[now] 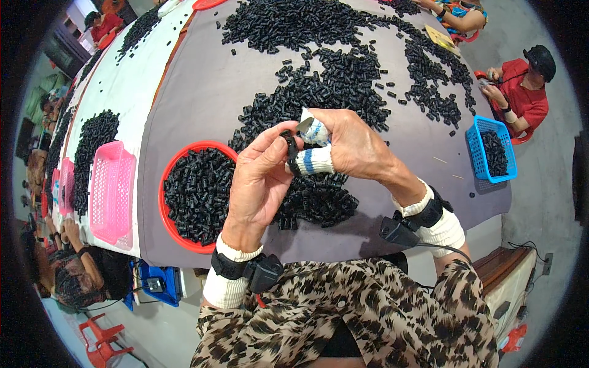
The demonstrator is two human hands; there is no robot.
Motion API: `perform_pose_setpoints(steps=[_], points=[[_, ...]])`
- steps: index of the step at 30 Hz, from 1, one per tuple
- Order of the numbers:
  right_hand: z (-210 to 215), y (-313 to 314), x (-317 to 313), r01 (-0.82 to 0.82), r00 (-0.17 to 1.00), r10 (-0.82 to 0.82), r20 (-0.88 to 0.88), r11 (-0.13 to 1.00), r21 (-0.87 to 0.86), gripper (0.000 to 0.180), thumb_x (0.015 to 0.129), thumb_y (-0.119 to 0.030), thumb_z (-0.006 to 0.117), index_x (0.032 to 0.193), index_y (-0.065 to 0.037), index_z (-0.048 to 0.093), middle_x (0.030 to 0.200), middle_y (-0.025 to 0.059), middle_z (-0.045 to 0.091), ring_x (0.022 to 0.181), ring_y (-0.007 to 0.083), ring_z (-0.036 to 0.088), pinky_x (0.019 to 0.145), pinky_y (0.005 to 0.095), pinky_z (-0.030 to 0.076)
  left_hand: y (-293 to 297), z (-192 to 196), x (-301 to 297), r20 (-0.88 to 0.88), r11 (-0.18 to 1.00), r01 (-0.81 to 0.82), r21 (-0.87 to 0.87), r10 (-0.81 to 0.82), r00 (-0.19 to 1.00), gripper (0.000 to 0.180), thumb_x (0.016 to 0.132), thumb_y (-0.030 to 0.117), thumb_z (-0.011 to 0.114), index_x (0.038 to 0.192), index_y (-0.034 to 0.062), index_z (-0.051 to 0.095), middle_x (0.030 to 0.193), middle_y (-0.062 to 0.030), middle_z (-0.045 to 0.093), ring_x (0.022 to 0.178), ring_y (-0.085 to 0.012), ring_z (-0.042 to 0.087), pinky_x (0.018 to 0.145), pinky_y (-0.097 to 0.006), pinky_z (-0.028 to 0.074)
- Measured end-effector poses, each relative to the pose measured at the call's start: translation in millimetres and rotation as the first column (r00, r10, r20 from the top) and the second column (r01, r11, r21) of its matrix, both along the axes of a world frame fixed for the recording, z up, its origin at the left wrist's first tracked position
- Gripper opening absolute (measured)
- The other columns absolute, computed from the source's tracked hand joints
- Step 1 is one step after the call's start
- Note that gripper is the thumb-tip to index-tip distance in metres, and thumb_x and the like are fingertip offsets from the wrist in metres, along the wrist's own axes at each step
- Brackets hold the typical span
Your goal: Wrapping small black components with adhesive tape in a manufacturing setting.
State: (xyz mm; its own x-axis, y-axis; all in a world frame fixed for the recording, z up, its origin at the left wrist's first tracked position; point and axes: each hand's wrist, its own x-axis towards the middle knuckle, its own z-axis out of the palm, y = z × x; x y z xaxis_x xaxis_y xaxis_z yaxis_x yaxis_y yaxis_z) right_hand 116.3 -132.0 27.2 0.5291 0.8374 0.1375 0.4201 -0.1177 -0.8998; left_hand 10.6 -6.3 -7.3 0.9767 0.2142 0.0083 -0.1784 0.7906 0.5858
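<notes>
I see my left hand [261, 178] pinching a small black piece [289, 147] above the red bowl [164, 211]; right hand [350, 144], wrapped fingers curled, meets it. Advise firm grip, pressing squarely.

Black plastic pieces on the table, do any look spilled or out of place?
The black pieces lie loose in wide drifts across the grey table, only some in the red round tray. Both hands, left and right, hold one piece. Nothing looks damaged.
</notes>
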Motion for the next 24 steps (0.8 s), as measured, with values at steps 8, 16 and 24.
perform_pose_setpoints(steps=[8, 16, 24], points=[[-0.2, 0.6, -0.8, -0.011, 1.000, 0.011, 0.005, 0.999, 0.041, 0.026, 0.065, -0.020, 0.073, 0.074, -0.003, 0.057, 0.062, 0.0033, 0.057, 0.057, 0.0102, 0.051, 0.054, 0.0272, 0.042, -0.6, -1.8, 0.2, 0.017, 0.999, 0.018, -0.036, -0.017, 1.000, 0.030, 0.087, 0.010, 0.053, 0.114, -0.0023, 0.050, 0.094, -0.0088, 0.062, 0.090, -0.0135, 0.060, 0.080, -0.026, 0.048], [1.5, -0.4, -2.2, -0.016, 0.999, 0.017, -0.027, 0.999, 0.039, 0.023, 0.065, -0.017, 0.071, 0.073, -0.003, 0.055, 0.060, 0.0025, 0.054, 0.055, 0.0091, 0.047, 0.052, 0.0265, 0.041, -2.7, 1.0, -0.1, -0.035, 0.998, -0.030, 0.054, 0.032, 0.999, 0.030, 0.085, 0.010, 0.057, 0.112, -0.0027, 0.052, 0.091, -0.0055, 0.061, 0.083, -0.0103, 0.058, 0.076, -0.024, 0.047], [-4.6, -2.8, 1.5, -0.006, 1.000, 0.007, -0.019, 0.999, 0.054, 0.021, 0.064, -0.016, 0.069, 0.073, -0.003, 0.055, 0.061, 0.0039, 0.055, 0.055, 0.0108, 0.049, 0.052, 0.0272, 0.041, -3.1, 1.7, 1.2, -0.073, 0.997, -0.018, 0.081, 0.024, 0.997, 0.029, 0.084, 0.007, 0.057, 0.111, -0.0031, 0.054, 0.094, -0.0059, 0.061, 0.084, -0.0104, 0.058, 0.077, -0.024, 0.047]])
